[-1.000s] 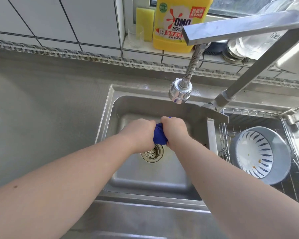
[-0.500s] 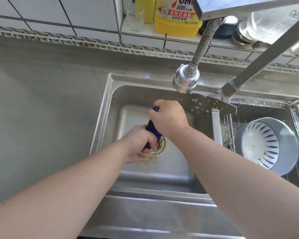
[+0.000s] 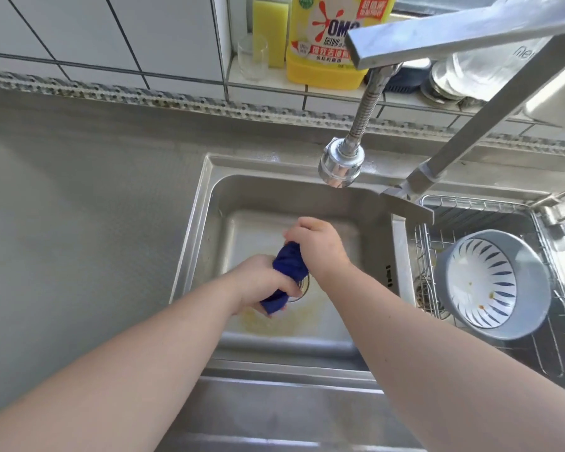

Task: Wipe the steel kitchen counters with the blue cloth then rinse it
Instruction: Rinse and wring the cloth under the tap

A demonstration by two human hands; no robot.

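Observation:
The blue cloth (image 3: 287,272) is twisted into a tight roll over the drain of the steel sink (image 3: 196,230). My left hand (image 3: 261,285) grips its lower end and my right hand (image 3: 317,246) grips its upper end, slightly farther back. Yellowish water lies on the sink floor below the cloth. The faucet head (image 3: 340,166) hangs above the sink's back edge; no water stream is visible from it. The steel counter (image 3: 79,223) stretches to the left of the sink.
A wire rack (image 3: 428,243) in the right basin holds a grey bowl (image 3: 490,282) with a blue-striped white inside. On the tiled ledge behind stand a yellow detergent bottle (image 3: 327,44), a yellow sponge (image 3: 269,31) and a small glass (image 3: 252,57).
My hands went from side by side to offset, left lower and right higher, twisting the cloth. Yellowish water has appeared on the sink floor. The view tilted down, then back up.

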